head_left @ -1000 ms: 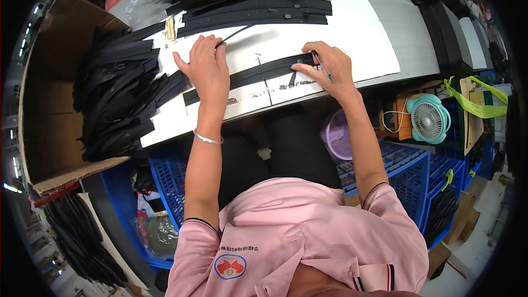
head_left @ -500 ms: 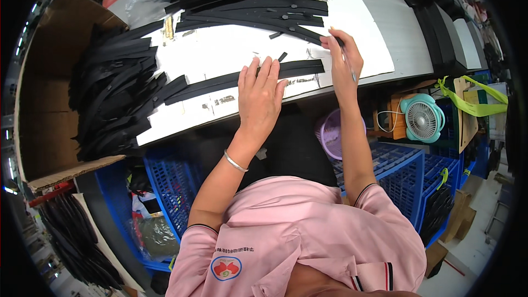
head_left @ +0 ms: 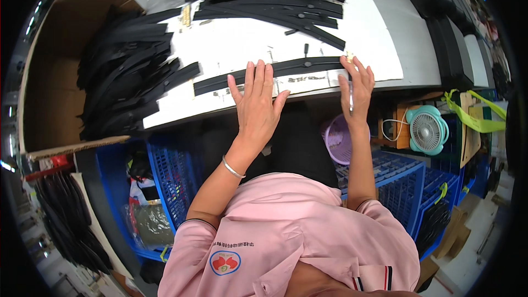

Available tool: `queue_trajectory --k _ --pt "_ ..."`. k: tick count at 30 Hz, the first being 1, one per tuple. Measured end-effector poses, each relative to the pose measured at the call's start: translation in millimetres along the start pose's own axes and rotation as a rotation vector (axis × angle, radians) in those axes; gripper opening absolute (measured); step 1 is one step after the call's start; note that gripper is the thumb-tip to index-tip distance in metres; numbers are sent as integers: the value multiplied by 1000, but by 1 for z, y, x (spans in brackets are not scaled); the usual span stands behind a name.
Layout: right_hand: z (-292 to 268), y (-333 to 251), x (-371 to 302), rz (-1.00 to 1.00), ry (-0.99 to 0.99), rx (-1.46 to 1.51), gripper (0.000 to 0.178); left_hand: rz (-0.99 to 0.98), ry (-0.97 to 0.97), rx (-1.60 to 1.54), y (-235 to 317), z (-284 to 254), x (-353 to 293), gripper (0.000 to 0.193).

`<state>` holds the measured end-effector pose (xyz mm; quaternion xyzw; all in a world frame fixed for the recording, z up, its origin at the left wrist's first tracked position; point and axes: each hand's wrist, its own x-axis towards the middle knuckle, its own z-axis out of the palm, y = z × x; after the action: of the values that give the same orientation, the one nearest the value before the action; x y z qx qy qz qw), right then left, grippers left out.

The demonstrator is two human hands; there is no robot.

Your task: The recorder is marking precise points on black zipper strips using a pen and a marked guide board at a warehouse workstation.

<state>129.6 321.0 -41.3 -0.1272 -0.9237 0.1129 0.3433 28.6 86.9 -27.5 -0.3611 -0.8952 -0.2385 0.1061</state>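
Observation:
A long black zipper (head_left: 324, 65) lies along the near edge of a white board (head_left: 242, 38), its small pull tab (head_left: 306, 50) sticking out toward the far side. My left hand (head_left: 257, 107) rests flat across the zipper's middle, fingers apart. At the zipper's right end, the fingertips of my right hand (head_left: 360, 91) touch or nearly touch the strip. A slim, pale pen (head_left: 351, 99) sits in that hand's bent fingers, its tip hidden. Farther up the board lies a layered pile of black zippers (head_left: 264, 3).
More black strips (head_left: 126, 71) are heaped at the left, spilling from a cardboard box (head_left: 52, 82). Below the table are blue crates (head_left: 176, 181), a purple basket (head_left: 338, 140) and a teal fan (head_left: 427, 130). Black blocks (head_left: 448, 49) stand at the table's right side.
My right hand has come nearer, from the pile's loose end to the right end of the near zipper. My left hand's fingers have spread. The whole view has shifted slightly.

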Motion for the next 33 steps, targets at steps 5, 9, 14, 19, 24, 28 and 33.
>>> queue_trajectory --k 5,9,14,19,24,28,33 --pt "6 3 -6 -25 -7 19 32 -92 19 73 -36 -17 -23 65" --pt "6 1 -4 -33 7 1 31 -214 71 132 -71 -34 -38 64" --pt "2 -14 6 0 7 -20 31 -220 61 88 -84 -45 -41 58" --pt "5 -74 32 -14 -17 190 24 -240 56 48 -84 -46 -39 58" --pt "30 -154 56 205 -274 733 15 -203 83 24 -87 -48 -40 61" --pt "63 -189 69 332 -353 948 21 -205 87 27 -85 -48 -39 61" --pt "92 -191 68 303 -412 935 23 -222 91 7 -85 -49 -39 61"
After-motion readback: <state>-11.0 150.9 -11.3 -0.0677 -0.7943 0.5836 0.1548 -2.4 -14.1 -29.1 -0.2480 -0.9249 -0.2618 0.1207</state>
